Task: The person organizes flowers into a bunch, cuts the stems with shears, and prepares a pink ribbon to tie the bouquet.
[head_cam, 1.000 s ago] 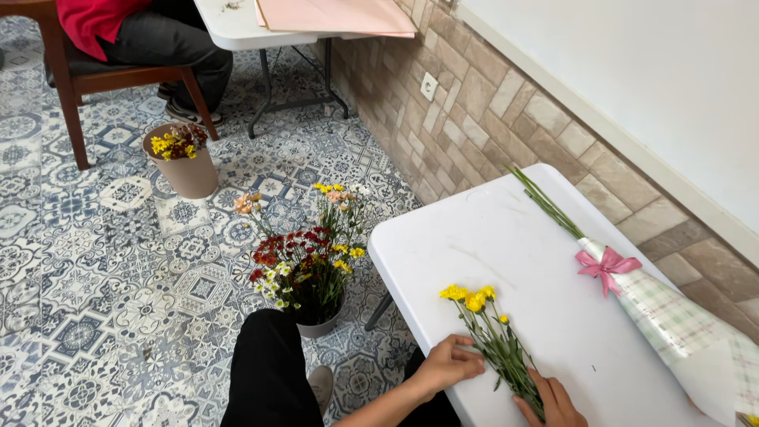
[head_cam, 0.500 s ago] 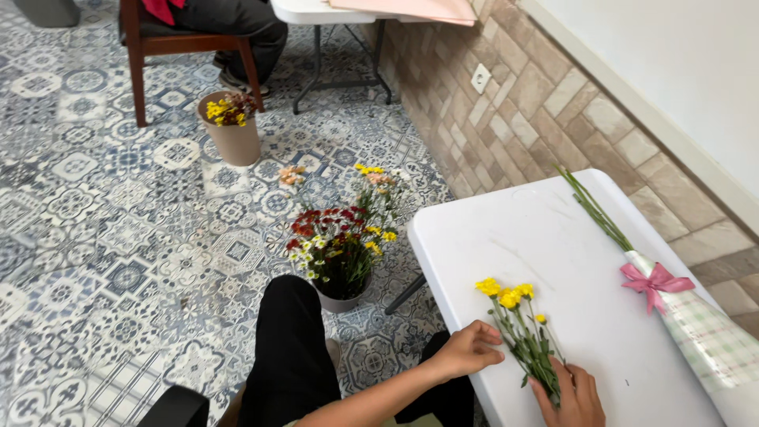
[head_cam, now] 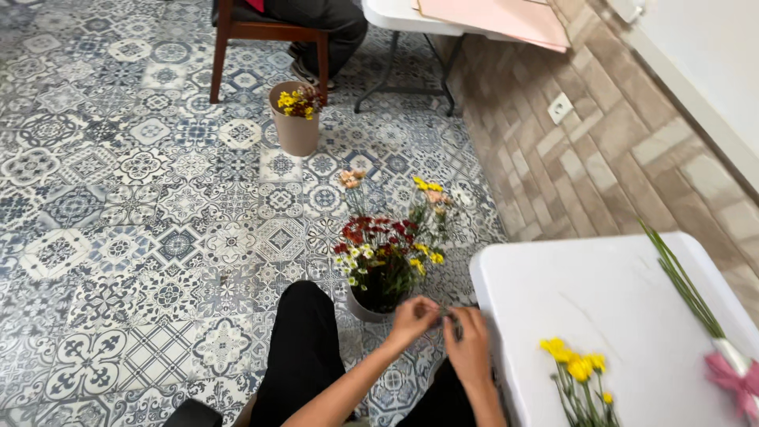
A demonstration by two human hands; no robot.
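Our two bare hands meet just off the near corner of the white counter (head_cam: 632, 316), over our black-trousered lap. The left hand (head_cam: 413, 319) is curled with fingertips pinched; the right hand (head_cam: 468, 346) is loosely closed beside it, the two touching. Something small and dark sits between them, seemingly a cut bit of stem (head_cam: 448, 318), but it is too small for us to name with certainty, and we cannot tell which hand truly has it.

Just right of the right hand, on the counter, lies a small bunch of yellow chrysanthemums on green stems (head_cam: 575, 372), untouched by either hand. Farther right, a long bundle of green stems tied with a pink ribbon (head_cam: 731, 378) reaches toward the brick wall.

Directly beyond the left hand stands a grey floor pot packed with red, white and yellow flowers (head_cam: 385, 257) on the patterned blue-and-white tiled floor (head_cam: 118, 237). Well beyond, a tan paper bucket of yellow blooms (head_cam: 295, 117) sits beside a wooden chair where another person is seated.

We judge the risks modest: the hands work over open floor, so a loosened pinch would drop the piece among the busy tiles; a careless elbow could nudge the yellow bunch off the counter edge, or tip the close-standing pot.
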